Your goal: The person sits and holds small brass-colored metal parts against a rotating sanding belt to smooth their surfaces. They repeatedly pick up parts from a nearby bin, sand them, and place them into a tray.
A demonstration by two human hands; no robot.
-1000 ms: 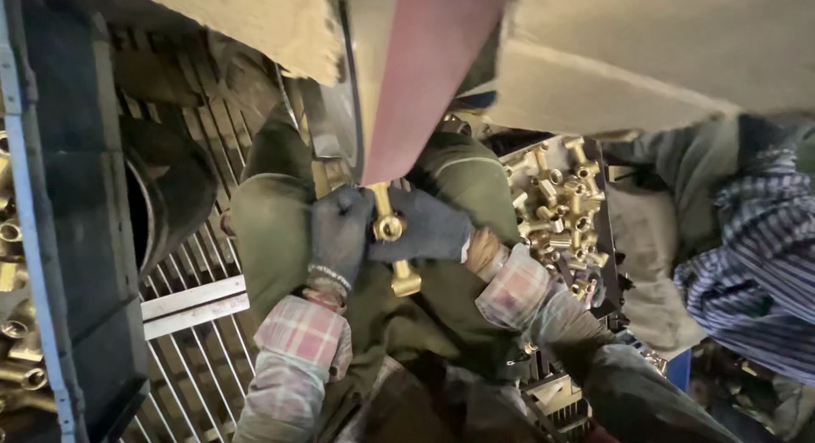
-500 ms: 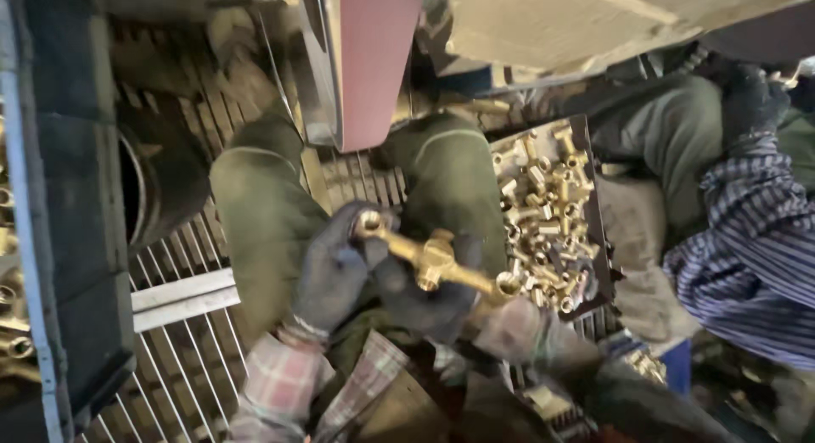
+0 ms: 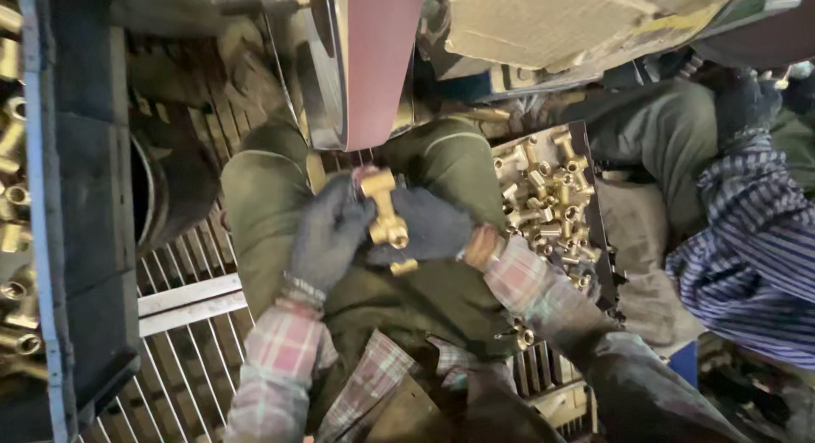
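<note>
A brass fitting (image 3: 387, 225) sits at centre, held over my lap just below the lower end of the reddish sanding belt (image 3: 379, 61); I see it standing roughly upright, its threaded top near the belt's edge and a small side branch at the bottom. My left hand (image 3: 327, 235), in a dark glove, is closed round the fitting's upper left side, fingers curled against it. My right hand (image 3: 429, 231), also gloved, is wrapped about the fitting from the right and below, so both grips are tight on the one piece. Plaid sleeves (image 3: 284, 358) run back from both wrists over green trousers (image 3: 255, 197). Just right of my right knee lies a dark tray (image 3: 594, 205) heaped with more brass fittings. Under my legs I see a slatted metal grating (image 3: 187, 324). Along the left edge stands a blue-rimmed bin (image 3: 38, 197) with further brass parts in it. At far right a second person, in a striped garment (image 3: 747, 256), sits near the tray.
</note>
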